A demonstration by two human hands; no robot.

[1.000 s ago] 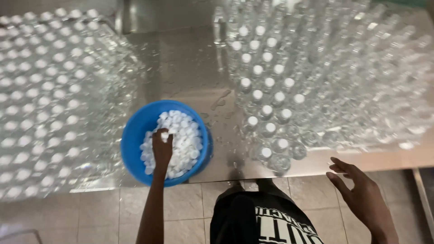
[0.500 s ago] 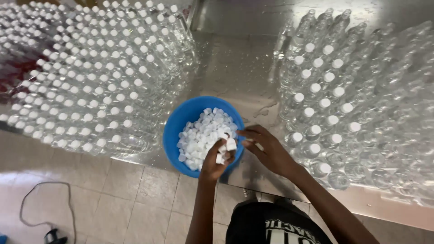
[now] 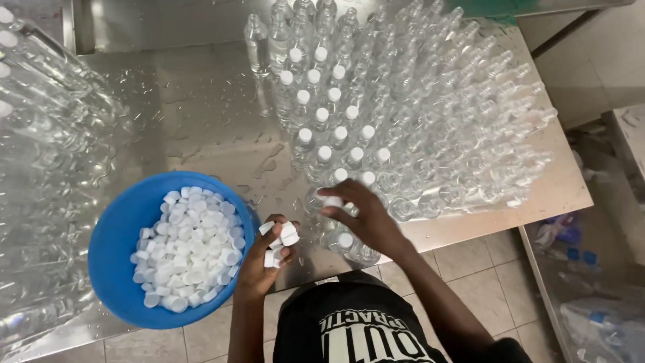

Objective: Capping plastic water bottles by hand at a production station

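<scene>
The left hand (image 3: 263, 259) is curled shut around a small clutch of white caps (image 3: 281, 240); about four show between the fingers, just beside the rim of the single blue bowl (image 3: 111, 235). That bowl sits at the near edge of the steel table (image 3: 201, 114) and holds a heap of loose white caps (image 3: 189, 245), too many to count, well over fifty. The right hand (image 3: 363, 218) pinches one white cap (image 3: 333, 201) between thumb and fingertips, pressing it on the mouth of a clear plastic bottle (image 3: 316, 200) at the near end of the right-hand cluster (image 3: 416, 114). In that cluster about twenty bottles nearest the hands wear white caps, in rows (image 3: 329, 114); the far more numerous rest stand open-necked, their count unclear. The caps are small, round, plain white, with ribbed sides; the bottles are small, transparent and colourless. A second mass of clear bottles (image 3: 47, 134) fills the table's left side, blurred. Water drops spot the bare steel between.
</scene>
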